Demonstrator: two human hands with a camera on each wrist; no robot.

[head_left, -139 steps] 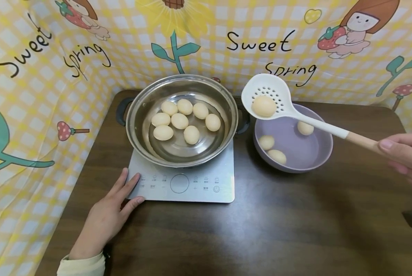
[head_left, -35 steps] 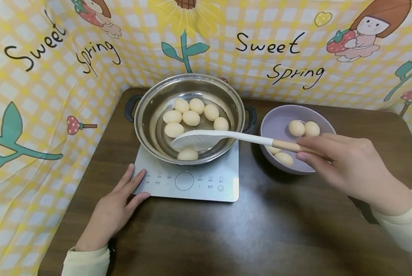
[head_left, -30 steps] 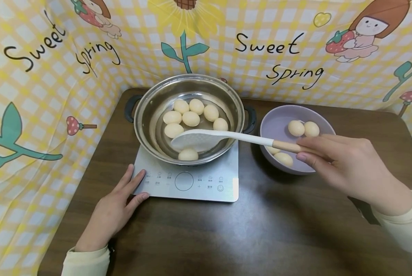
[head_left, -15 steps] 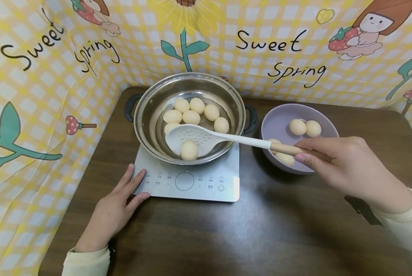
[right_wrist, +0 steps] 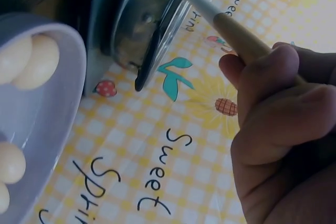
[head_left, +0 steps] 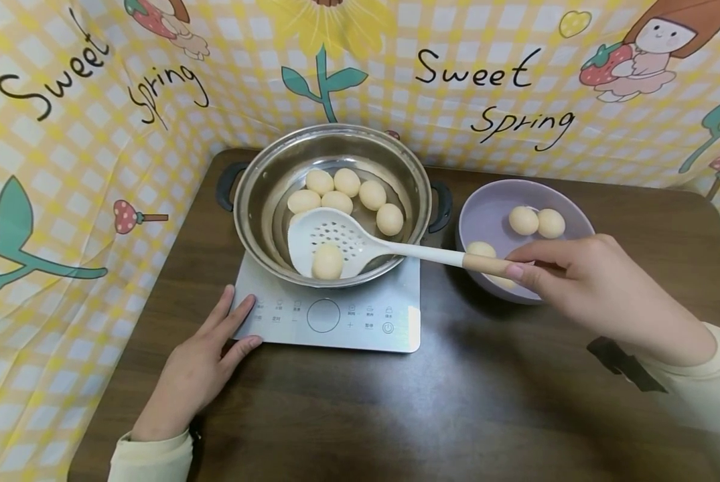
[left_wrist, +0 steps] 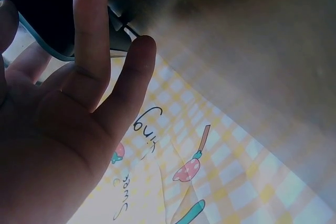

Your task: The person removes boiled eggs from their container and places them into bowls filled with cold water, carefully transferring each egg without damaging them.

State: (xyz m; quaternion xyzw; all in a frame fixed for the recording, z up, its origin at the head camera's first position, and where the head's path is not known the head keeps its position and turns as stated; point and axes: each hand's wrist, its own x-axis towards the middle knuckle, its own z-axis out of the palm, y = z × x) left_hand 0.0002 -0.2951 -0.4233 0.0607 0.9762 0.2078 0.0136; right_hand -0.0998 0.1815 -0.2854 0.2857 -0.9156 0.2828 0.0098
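Observation:
My right hand (head_left: 613, 294) grips the wooden handle of a white slotted ladle (head_left: 366, 248). Its perforated head lies inside the steel pot (head_left: 251, 234), with one egg (head_left: 327, 261) on it at the front. Behind the ladle several more eggs (head_left: 337, 202) sit in the pot, one mostly covered by the ladle head. The pot stands on a silver induction cooktop (head_left: 366, 335). My left hand (head_left: 197, 361) rests with extended fingers on the cooktop's front left corner. In the right wrist view, curled fingers (right_wrist: 273, 114) wrap the handle.
A purple bowl (head_left: 477, 201) with several eggs stands right of the pot, partly beneath my right hand. Black handles (head_left: 441, 207) stick out from the pot's sides. Patterned cloth (head_left: 390, 80) hangs behind and to the left of the dark wooden table (head_left: 347, 422).
An earlier scooped egg now lies in the purple bowl. The ladle went back into the pot, and its head has turned up and risen with another egg on it. The left hand stays put.

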